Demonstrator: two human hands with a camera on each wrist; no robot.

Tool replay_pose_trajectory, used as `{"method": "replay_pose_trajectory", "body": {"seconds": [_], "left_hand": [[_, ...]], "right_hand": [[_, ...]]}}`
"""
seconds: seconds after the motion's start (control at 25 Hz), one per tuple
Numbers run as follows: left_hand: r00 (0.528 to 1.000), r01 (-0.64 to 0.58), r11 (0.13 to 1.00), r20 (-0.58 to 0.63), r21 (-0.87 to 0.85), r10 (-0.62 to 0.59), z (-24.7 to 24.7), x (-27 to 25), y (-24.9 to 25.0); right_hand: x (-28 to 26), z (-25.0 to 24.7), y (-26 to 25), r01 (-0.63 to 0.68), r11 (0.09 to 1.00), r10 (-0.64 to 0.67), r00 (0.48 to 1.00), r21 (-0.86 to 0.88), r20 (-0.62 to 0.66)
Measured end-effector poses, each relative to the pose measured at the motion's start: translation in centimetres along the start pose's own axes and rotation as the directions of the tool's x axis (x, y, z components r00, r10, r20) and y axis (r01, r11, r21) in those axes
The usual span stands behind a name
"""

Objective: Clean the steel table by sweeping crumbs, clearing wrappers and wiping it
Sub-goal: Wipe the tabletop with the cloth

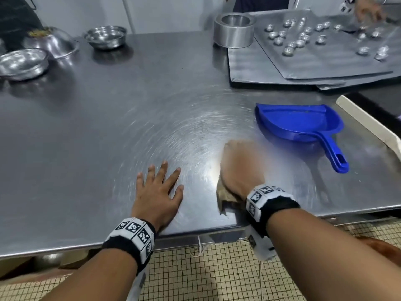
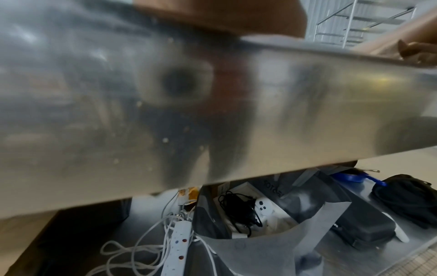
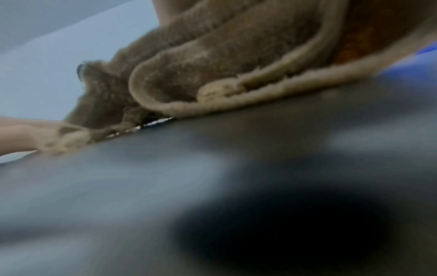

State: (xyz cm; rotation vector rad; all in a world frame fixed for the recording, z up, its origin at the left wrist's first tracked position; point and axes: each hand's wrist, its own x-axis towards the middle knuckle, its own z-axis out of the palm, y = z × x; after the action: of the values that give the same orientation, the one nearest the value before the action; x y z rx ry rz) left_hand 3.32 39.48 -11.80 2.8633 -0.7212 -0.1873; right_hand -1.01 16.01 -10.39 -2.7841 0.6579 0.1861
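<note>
On table (image 1: 108, 127), L hand (image 1: 157, 196) flat, R hand (image 1: 240, 168) on cloth (image 1: 224, 197)

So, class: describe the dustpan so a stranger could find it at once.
Start at the steel table and go to its right side, in front of the grey trays. The dustpan lies there, beside the right hand and its cloth. It is the only bright blue plastic thing among metal.

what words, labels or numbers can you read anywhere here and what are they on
No text reads with certainty.
Dark box under the steel table: a few printed letters, upside down and too blurred to read.
Black-and-white square marker patterns on the wristbands: codes, not words.
Blue plastic dustpan: no visible label.
</note>
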Motion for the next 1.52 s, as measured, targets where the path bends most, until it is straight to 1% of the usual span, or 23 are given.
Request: {"method": "replay_pose_trajectory", "body": {"seconds": [0.12, 0.28, 0.36, 0.44, 0.52, 0.6, 0.76, 0.84, 0.96, 1.04, 1.12, 1.2, 1.24, 1.28, 1.32, 1.36, 1.44, 1.48, 1.52], "left_hand": [[1.0, 0.006, 1.0, -0.005, -0.018, -0.006, 0.0, 0.0, 0.1], [1.0, 0.026, 0.999, -0.004, 0.018, -0.026, -0.2, -0.1, 0.3], [1.0, 0.029, 0.999, -0.001, 0.021, -0.029, -0.3, 0.0, 0.3], [1.0, 0.029, 0.999, 0.006, 0.039, -0.029, -0.2, 0.0, 0.3], [0.999, 0.03, 0.998, 0.016, 0.05, -0.03, -0.3, -0.1, 0.3], [0.999, 0.031, 0.998, 0.022, 0.051, -0.033, -0.4, -0.1, 0.4], [0.998, 0.053, 0.998, 0.032, 0.034, -0.054, -0.4, -0.1, 1.1], [0.997, 0.068, 0.997, 0.021, 0.026, -0.069, -0.3, 0.0, 1.6], [0.997, 0.073, 0.996, 0.009, 0.053, -0.073, -0.2, 0.1, 2.1], [0.997, 0.075, 0.995, 0.016, 0.066, -0.076, -0.4, 0.3, 2.3], [0.996, 0.079, 0.995, 0.028, 0.058, -0.081, -0.6, 0.7, 2.8], [0.998, 0.044, 0.998, 0.034, 0.05, -0.046, -0.8, 1.4, 4.1], [1.0, 0.009, 0.999, 0.029, 0.034, -0.01, -0.9, 1.8, 5.2], [0.999, -0.028, 1.0, 0.023, 0.006, 0.028, -1.1, 2.1, 6.5], [0.998, -0.06, 0.998, 0.016, -0.028, 0.061, -1.2, 2.4, 8.0], [0.996, -0.089, 0.994, 0.006, -0.057, 0.089, -1.5, 2.7, 9.6], [0.991, -0.133, 0.985, -0.006, -0.107, 0.133, -1.9, 3.0, 12.9], [0.986, -0.162, 0.978, 0.0, -0.129, 0.164, -1.9, 3.0, 14.3], [0.979, -0.2, 0.97, 0.013, -0.14, 0.204, -1.9, 3.1, 15.5]], "right_hand": [[-1.3, 0.9, -2.6, 0.155, 0.988, -0.155, 0.988, -0.018, 0.025], [-3.7, 1.5, -3.2, 0.346, 0.937, -0.345, 0.938, -0.054, 0.028], [-4.6, 1.4, -2.2, 0.395, 0.917, -0.393, 0.919, -0.063, 0.034], [-5.5, 1.2, -0.7, 0.414, 0.908, -0.413, 0.91, -0.065, 0.038], [-6.4, 0.9, 1.1, 0.399, 0.916, -0.397, 0.917, -0.047, 0.036], [-6.7, 0.4, 3.4, 0.352, 0.935, -0.352, 0.936, -0.032, 0.028], [-5.6, -0.7, 7.9, 0.163, 0.986, -0.163, 0.987, -0.014, 0.004], [-4.5, -1.3, 8.8, 0.065, 0.998, -0.065, 0.998, -0.001, -0.002], [-2.8, -1.7, 8.5, -0.003, 1.0, 0.003, 1.0, 0.005, -0.004], [-2.0, -1.7, 7.8, -0.015, 1.0, 0.015, 1.0, -0.006, -0.008], [-1.5, -2.0, 7.2, 0.007, 1.0, -0.006, 1.0, -0.019, 0.028], [-1.4, -2.2, 6.9, 0.073, 0.997, -0.073, 0.991, 0.006, 0.109], [-1.4, -2.5, 6.9, 0.113, 0.992, -0.119, 0.983, 0.052, 0.138], [-1.5, -2.8, 7.1, 0.147, 0.983, -0.162, 0.977, 0.112, 0.139], [-1.6, -3.2, 7.3, 0.171, 0.971, -0.19, 0.976, 0.166, 0.103], [-1.7, -3.6, 7.8, 0.177, 0.965, -0.187, 0.982, 0.195, 0.035], [-2.3, -4.5, 8.8, 0.138, 0.976, -0.124, 0.988, 0.171, -0.088], [-2.7, -4.8, 9.3, 0.125, 0.982, -0.11, 0.988, 0.142, -0.105], [-3.0, -5.1, 9.7, 0.134, 0.985, -0.124, 0.988, 0.111, -0.093]]}}
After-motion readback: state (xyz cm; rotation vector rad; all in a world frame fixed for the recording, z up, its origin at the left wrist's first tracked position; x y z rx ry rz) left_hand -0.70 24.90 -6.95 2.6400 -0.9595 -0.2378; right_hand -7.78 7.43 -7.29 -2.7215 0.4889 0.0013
